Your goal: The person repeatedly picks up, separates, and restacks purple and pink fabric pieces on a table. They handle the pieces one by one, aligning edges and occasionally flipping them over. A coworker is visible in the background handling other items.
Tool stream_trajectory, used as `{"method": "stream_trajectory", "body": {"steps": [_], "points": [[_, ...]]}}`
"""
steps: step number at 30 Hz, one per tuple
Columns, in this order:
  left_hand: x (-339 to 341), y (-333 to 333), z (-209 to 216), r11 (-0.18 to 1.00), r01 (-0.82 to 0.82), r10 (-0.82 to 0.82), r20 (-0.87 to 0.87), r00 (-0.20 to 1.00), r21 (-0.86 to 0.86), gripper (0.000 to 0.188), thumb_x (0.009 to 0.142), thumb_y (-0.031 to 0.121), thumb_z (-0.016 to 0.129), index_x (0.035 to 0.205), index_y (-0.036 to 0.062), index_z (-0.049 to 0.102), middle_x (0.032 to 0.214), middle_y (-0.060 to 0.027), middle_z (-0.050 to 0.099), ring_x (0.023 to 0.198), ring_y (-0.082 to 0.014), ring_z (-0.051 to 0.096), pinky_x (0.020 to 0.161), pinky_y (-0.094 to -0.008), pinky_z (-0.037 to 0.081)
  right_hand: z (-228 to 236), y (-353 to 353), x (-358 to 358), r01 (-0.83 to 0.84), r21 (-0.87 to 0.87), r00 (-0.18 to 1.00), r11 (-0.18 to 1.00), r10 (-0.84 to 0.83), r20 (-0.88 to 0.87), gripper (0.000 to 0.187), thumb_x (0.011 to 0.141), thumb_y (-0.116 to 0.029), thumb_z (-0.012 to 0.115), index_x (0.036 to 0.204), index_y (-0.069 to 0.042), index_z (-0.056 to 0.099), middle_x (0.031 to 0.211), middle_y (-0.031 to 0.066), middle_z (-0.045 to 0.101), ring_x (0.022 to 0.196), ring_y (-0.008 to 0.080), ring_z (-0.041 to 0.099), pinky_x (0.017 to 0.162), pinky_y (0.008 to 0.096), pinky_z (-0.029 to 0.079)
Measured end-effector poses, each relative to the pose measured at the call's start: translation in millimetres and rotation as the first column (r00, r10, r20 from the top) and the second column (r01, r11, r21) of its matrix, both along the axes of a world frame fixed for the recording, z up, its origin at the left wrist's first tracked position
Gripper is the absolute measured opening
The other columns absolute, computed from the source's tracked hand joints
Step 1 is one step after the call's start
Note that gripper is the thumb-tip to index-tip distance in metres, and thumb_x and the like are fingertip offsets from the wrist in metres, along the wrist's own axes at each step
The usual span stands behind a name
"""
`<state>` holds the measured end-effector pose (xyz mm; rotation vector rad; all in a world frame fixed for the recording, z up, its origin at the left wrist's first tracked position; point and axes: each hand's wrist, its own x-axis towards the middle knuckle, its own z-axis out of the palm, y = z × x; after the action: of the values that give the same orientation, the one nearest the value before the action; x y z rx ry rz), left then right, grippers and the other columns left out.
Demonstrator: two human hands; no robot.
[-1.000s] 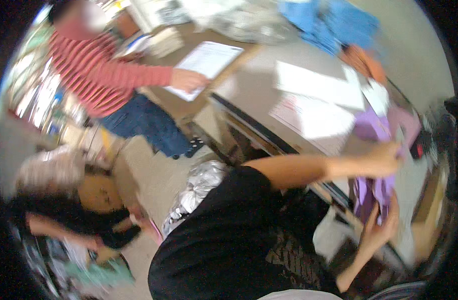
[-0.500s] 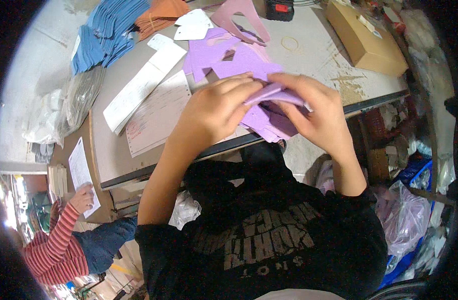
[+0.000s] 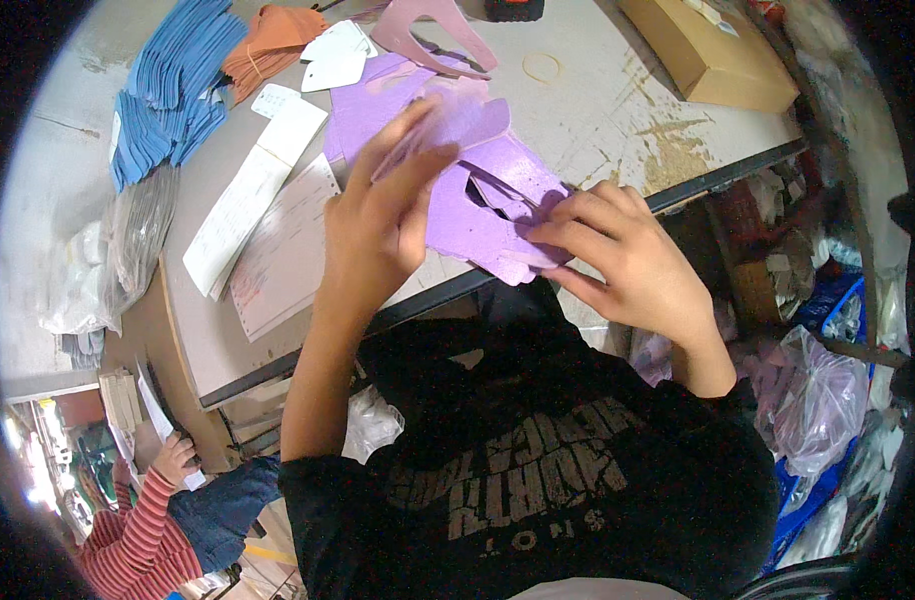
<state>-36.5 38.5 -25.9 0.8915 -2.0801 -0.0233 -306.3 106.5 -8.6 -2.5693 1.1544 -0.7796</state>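
At the far left, a co-worker's hand (image 3: pixel 176 458) in a striped sleeve grips a white sheet (image 3: pixel 156 405). Above it, on the table (image 3: pixel 193 335): blue cut pieces (image 3: pixel 173 90) fanned in a stack. Next, a folded white paper strip (image 3: pixel 258 180) bearing faint handwriting, then an orange bundle (image 3: pixel 273 45) with a band around it, and a pale pink sheet (image 3: pixel 283 245) covered in small print, too fine to read. White cards (image 3: pixel 338 52) lie beyond, touching the purple material.

Centre: left hand (image 3: pixel 378 210) raised, thumb and fingers closed about an upper purple piece (image 3: pixel 475 128), blurred. Below it, the purple stack (image 3: pixel 453 220), layered and with cut-outs, sits at the near table edge, between both hands. Black shirt (image 3: pixel 538 480) carries large worn lettering, upside down; wording not copied.

Right hand (image 3: pixel 628 250) pinches the stack's right edge, fingers above, thumb below. Farther right, a cardboard box (image 3: pixel 738 60) with a small white label, illegible. No brand recorded.

Judgement: step in hand looks like separating or leafing through layers. Next move would call for a firm right pinch while the left keeps its piece clear of the cut-outs.
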Motion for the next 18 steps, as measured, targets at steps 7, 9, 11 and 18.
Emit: {"method": "stream_trajectory", "body": {"steps": [7,9,11,18], "points": [[-1,15,15,0.995,0.102,-0.105,0.281,0.954,0.024,0.037,0.081,0.02,0.081,0.117,0.0279,0.077,0.127,-0.0045,0.072,0.094,-0.0249,0.076,0.068,-0.0335,0.06,0,-21,7,0.046,-0.239,0.976,0.97,0.007,0.217,0.02,0.085,-0.012,0.078,0.104,-0.009,0.072,0.097,0.0056,0.066,0.09,0.0276,0.063,0.08,0.04,0.048],[-3,14,16,0.994,0.107,-0.104,0.268,0.958,0.002,0.038,0.081,0.021,0.082,0.118,0.0287,0.077,0.124,-0.0038,0.072,0.088,-0.0241,0.076,0.065,-0.0337,0.06,-1,-25,13,0.075,-0.308,0.961,0.948,0.014,0.275,0.022,0.082,-0.007,0.08,0.103,-0.007,0.072,0.096,0.0074,0.067,0.087,0.028,0.063,0.078,0.039,0.048],[-4,12,17,0.996,0.083,-0.088,0.25,0.964,0.031,0.037,0.082,0.019,0.081,0.118,0.0269,0.077,0.119,-0.0054,0.074,0.081,-0.0261,0.075,0.064,-0.0353,0.059,-1,-26,16,0.117,-0.329,0.948,0.937,-0.007,0.319,0.025,0.078,-0.001,0.083,0.101,-0.004,0.073,0.093,0.01,0.068,0.084,0.0284,0.064,0.075,0.0378,0.049],[-3,7,10,0.969,-0.016,0.022,-0.021,1.0,0.245,0.028,0.091,0.016,0.076,0.119,0.0179,0.074,0.087,-0.0088,0.074,0.065,-0.024,0.068,0.055,-0.035,0.05,-7,-3,19,-0.004,-0.378,0.976,0.926,0.086,0.199,0.045,0.077,-0.032,0.089,0.112,-0.014,0.07,0.104,0.0039,0.06,0.099,0.026,0.056,0.088,0.0446,0.045]]}}
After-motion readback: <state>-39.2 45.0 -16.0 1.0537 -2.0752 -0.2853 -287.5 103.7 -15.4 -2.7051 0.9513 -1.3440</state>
